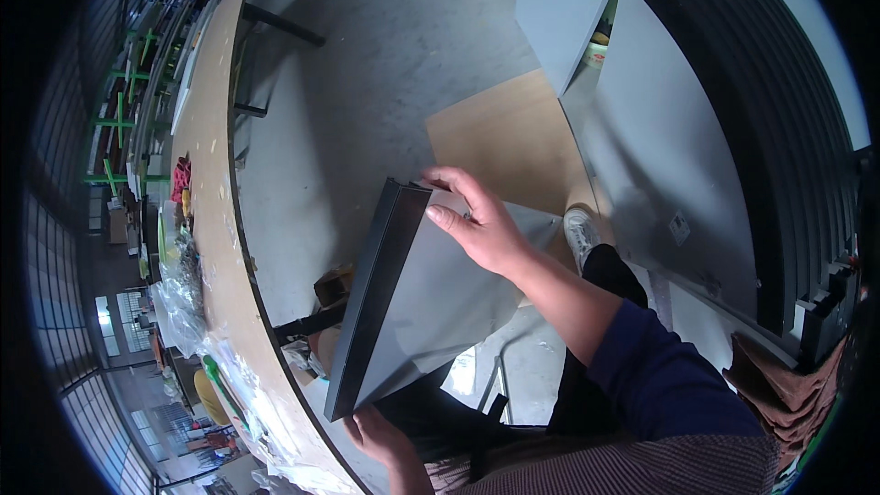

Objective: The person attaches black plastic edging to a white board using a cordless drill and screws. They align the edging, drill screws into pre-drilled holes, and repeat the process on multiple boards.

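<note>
A grey panel [440, 284] with a black profile [378, 302] along its left edge stands tilted in front of me. The thumb of my right hand [477, 225] lies on the grey face beside the profile's far end, with the fingers bent over the top edge. At the near end, my left hand [378, 440] holds the lower corner from below; part of its fingers is hidden behind the profile. The panel's far right corner reaches close to my shoe [579, 231].
A wooden workbench [220, 220] runs along the left, carrying plastic wrap [179, 302]. On the right lean large grey panels [669, 119] and a stack of black profiles [779, 82]. A brown board [513, 128] lies on the floor. Brown cloth [788, 385] hangs at lower right.
</note>
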Motion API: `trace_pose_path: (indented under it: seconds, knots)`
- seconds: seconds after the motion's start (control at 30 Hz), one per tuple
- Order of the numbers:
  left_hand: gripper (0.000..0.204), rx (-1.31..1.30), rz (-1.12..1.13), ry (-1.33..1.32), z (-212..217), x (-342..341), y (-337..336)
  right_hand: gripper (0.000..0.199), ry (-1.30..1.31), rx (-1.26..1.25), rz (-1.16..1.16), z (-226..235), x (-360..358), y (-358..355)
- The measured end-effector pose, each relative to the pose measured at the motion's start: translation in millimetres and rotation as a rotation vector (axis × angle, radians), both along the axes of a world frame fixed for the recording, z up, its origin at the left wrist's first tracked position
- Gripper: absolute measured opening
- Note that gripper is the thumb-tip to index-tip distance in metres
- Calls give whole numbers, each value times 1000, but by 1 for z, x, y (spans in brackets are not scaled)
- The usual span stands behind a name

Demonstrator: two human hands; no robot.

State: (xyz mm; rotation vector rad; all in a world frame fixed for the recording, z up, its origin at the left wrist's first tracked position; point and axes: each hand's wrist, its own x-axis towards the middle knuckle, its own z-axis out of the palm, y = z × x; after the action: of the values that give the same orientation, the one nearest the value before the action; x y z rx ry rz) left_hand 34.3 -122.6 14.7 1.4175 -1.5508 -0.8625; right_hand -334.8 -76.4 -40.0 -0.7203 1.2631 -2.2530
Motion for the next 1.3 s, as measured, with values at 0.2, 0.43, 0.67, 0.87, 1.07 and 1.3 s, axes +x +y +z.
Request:
trace_pose_path:
  seconds: [0.2, 0.43, 0.67, 0.87, 1.07, 1.3]
  knots:
    - [29, 94, 77, 387, 4, -7, 0, 43, 12, -1, -36, 3, -1, -2]
    - [32, 93, 88, 246, 6, -4, 3, 44, 5, 33, -52, 5, 1, 4]
    - [32, 51, 183, 172, 9, -21, 15, 39, 53, 82, -91, 5, 1, 7]
    - [33, 46, 140, 152, 4, -10, 14, 40, 71, 92, -104, 4, 2, 8]
    - [36, -41, -80, -190, 2, 8, 9, 63, -15, 132, -24, 9, 0, 11]
    - [51, 337, 44, 567, 28, 10, 23, 62, -131, 212, -179, 38, 13, 6]
